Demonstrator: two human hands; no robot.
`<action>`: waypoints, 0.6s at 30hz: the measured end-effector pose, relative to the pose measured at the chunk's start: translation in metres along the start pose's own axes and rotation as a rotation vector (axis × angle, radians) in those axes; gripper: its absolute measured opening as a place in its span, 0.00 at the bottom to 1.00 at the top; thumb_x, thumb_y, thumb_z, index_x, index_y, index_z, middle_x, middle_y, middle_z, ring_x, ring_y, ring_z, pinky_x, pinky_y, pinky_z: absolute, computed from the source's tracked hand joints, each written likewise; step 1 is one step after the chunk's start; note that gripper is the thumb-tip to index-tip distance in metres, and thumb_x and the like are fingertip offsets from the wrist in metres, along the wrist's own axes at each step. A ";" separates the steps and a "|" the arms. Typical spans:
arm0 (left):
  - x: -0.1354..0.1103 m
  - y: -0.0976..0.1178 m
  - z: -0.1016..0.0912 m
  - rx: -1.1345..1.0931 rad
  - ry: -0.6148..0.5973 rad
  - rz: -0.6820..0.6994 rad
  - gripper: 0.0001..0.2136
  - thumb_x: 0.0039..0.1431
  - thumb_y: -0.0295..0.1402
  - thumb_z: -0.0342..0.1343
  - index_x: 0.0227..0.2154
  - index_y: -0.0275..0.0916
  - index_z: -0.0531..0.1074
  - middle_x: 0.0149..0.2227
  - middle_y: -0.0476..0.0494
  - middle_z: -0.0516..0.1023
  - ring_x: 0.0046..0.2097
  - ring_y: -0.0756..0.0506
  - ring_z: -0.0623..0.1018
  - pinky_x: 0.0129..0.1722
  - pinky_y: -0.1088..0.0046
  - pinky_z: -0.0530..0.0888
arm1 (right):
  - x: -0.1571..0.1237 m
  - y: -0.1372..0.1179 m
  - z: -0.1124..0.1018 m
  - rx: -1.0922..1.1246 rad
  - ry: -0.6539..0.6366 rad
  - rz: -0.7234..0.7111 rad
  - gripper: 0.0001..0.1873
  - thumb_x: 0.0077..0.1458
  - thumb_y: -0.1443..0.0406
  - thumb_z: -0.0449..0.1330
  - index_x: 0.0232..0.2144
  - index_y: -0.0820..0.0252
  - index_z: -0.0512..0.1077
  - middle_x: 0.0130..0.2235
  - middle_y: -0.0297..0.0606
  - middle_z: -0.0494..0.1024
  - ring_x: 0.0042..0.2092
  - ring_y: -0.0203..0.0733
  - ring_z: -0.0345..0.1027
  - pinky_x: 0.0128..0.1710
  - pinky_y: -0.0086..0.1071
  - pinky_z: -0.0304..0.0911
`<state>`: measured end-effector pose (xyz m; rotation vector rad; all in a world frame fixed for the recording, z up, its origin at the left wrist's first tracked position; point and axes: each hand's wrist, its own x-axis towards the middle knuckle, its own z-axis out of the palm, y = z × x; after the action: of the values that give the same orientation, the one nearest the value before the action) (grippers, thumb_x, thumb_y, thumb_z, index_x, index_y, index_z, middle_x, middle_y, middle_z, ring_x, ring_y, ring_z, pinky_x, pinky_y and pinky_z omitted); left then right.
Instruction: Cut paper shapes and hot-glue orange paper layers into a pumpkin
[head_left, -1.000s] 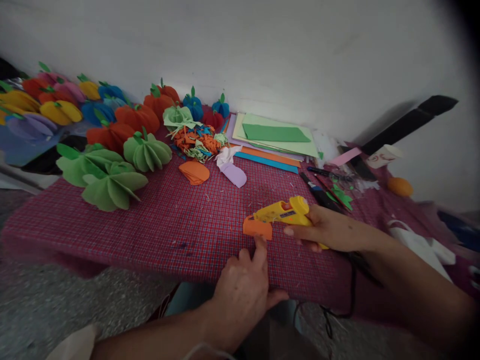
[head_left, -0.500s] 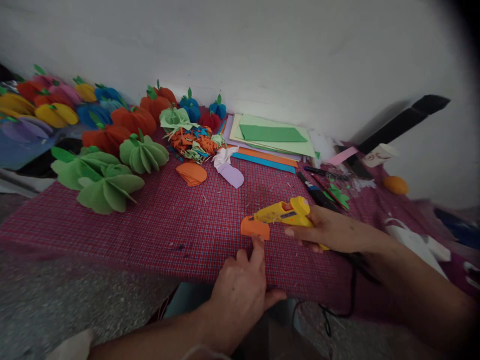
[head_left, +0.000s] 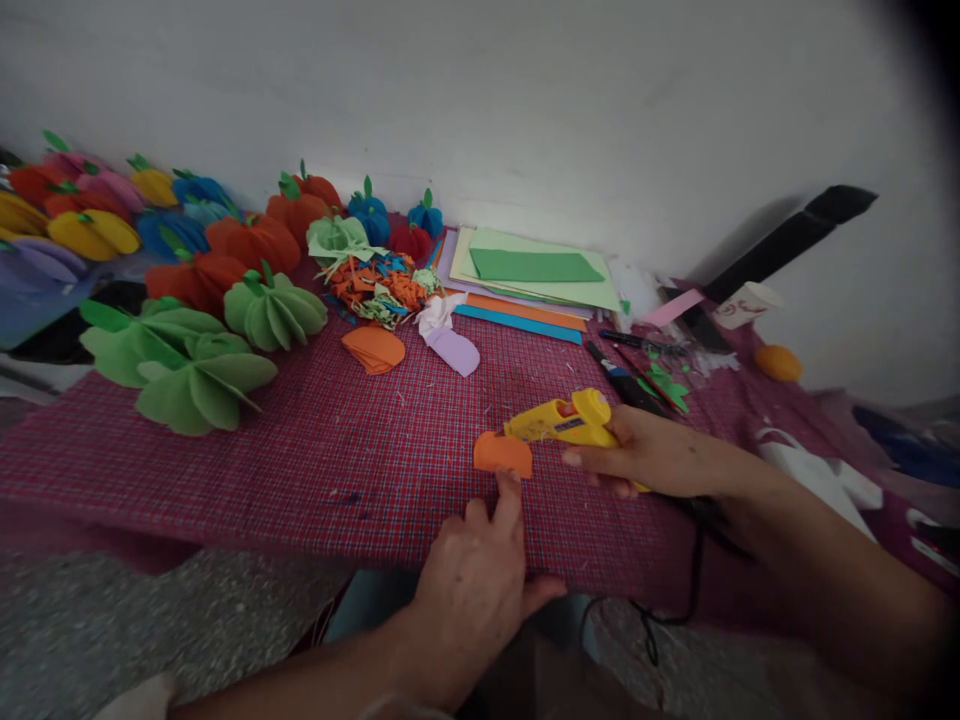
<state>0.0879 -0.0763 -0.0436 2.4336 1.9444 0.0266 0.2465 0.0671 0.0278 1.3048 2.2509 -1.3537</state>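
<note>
A small orange paper piece (head_left: 504,454) with rounded corners lies flat on the checked tablecloth (head_left: 405,450). The index finger of my left hand (head_left: 480,560) presses on its lower edge; the thumb is stretched out and the other fingers are bent. My right hand (head_left: 652,452) is wrapped around a yellow hot glue gun (head_left: 562,420). The gun's nozzle points left, at the upper edge of the orange piece. Farther back are a stack of orange paper pieces (head_left: 373,350) and a lilac paper piece (head_left: 454,351).
Colourful paper pumpkins (head_left: 199,385) crowd the left side. Paper scraps (head_left: 382,285) and coloured sheets (head_left: 536,265) lie at the back. Towards the right are pens (head_left: 637,342), a paper cup (head_left: 746,305) and an orange fruit (head_left: 778,363). A black cord (head_left: 694,590) hangs over the front edge.
The glue gun's nozzle has shifted slightly right along the orange piece's upper edge. My left hand stays on the piece. The whole view has shifted a little.
</note>
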 end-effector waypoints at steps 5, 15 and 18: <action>0.000 0.000 -0.001 -0.008 -0.014 -0.001 0.39 0.49 0.57 0.48 0.55 0.29 0.62 0.54 0.31 0.66 0.31 0.45 0.72 0.24 0.67 0.74 | -0.002 0.003 -0.001 0.005 0.012 0.014 0.25 0.50 0.46 0.53 0.19 0.61 0.65 0.15 0.31 0.65 0.17 0.29 0.57 0.16 0.24 0.52; 0.001 0.001 0.002 0.004 -0.011 -0.013 0.39 0.49 0.57 0.48 0.56 0.29 0.61 0.55 0.32 0.65 0.31 0.45 0.72 0.24 0.67 0.74 | -0.010 0.007 -0.003 0.014 0.023 0.018 0.24 0.50 0.47 0.54 0.18 0.61 0.64 0.15 0.30 0.65 0.17 0.30 0.57 0.17 0.24 0.52; 0.001 0.001 0.002 -0.002 -0.019 -0.009 0.39 0.50 0.57 0.47 0.56 0.30 0.61 0.55 0.31 0.65 0.31 0.45 0.72 0.24 0.66 0.74 | -0.012 0.005 -0.005 -0.007 0.022 0.032 0.25 0.50 0.46 0.53 0.17 0.61 0.64 0.15 0.31 0.65 0.17 0.30 0.56 0.17 0.25 0.52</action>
<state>0.0893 -0.0759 -0.0452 2.4149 1.9473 0.0054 0.2585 0.0647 0.0339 1.3546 2.2367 -1.3258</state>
